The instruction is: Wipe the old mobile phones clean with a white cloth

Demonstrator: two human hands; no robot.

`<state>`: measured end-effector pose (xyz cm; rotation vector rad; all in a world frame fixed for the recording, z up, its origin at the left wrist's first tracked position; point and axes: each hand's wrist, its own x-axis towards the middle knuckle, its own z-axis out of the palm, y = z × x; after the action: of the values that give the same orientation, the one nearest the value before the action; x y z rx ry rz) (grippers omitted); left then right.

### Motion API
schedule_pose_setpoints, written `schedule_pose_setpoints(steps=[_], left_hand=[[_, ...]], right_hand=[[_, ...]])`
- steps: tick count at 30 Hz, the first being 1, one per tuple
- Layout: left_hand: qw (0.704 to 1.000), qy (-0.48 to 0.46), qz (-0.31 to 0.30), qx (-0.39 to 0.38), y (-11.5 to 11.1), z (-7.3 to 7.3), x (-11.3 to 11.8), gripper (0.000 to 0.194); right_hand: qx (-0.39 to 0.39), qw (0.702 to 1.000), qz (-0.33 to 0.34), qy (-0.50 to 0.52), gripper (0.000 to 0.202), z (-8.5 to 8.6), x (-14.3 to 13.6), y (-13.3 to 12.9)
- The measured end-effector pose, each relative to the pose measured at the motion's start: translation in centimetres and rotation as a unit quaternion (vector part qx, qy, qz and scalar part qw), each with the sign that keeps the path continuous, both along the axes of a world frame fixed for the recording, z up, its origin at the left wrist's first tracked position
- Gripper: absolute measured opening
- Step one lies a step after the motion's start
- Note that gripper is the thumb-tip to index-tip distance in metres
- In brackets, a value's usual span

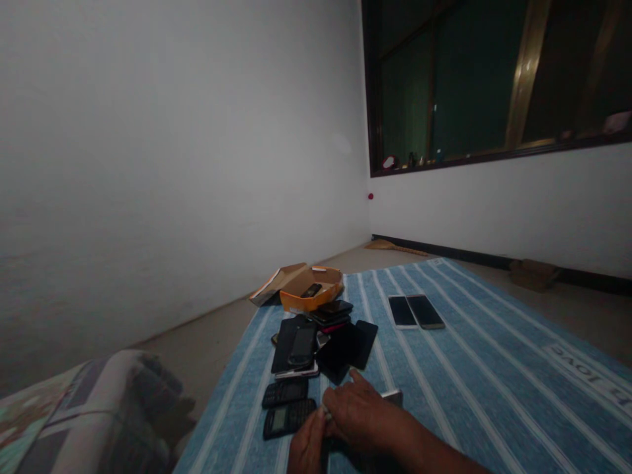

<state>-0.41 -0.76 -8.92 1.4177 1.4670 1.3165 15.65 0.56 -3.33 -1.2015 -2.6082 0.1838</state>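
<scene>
My right hand (359, 411) reaches in from the lower right with bent fingers. Its fingertips meet those of my left hand (307, 442), which is closed at the bottom edge. A small pale bit shows between the fingers, too small to name. Two black keypad phones, one with a greyish screen (279, 420) and one just behind it (285, 393), lie beside my left hand. Partly under my right wrist, the silvery corner of a phone-like thing (394, 396) sticks out. Beyond my hands lies a pile of dark phones (302, 343), with flat black ones (340, 352) at its right.
An open orange cardboard box (309, 303) with a small phone inside stands behind the pile. Two smartphones, a white one (402, 311) and a gold-edged one (425, 311), lie on the blue striped cloth (474, 382). Folded bedding (108, 408) is at the left, a broom (395, 247) by the wall.
</scene>
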Motion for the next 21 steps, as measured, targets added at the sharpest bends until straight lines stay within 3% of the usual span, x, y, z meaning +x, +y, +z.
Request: schedule_pose_setpoints(steps=[3, 8, 13, 21], left_hand=[[0.998, 0.040, -0.039, 0.008, 0.2, -0.8, -0.5, 0.056], [0.996, 0.072, -0.044, 0.040, 0.5, -2.0, -0.9, 0.058], [0.993, 0.087, -0.072, 0.045, 0.2, -1.6, -0.4, 0.054], [0.992, 0.111, -0.031, 0.054, 0.0, -1.1, 0.1, 0.048]], right_hand=[[0.002, 1.000, -0.008, -0.004, 0.028, 0.0, 0.1, -0.1], [0.008, 1.000, -0.017, -0.005, 0.020, 0.0, 1.0, -0.5], [0.008, 0.999, -0.040, -0.006, 0.013, -0.3, 3.1, -0.9], [-0.018, 0.996, -0.084, 0.002, 0.007, -0.2, 7.8, -1.8]])
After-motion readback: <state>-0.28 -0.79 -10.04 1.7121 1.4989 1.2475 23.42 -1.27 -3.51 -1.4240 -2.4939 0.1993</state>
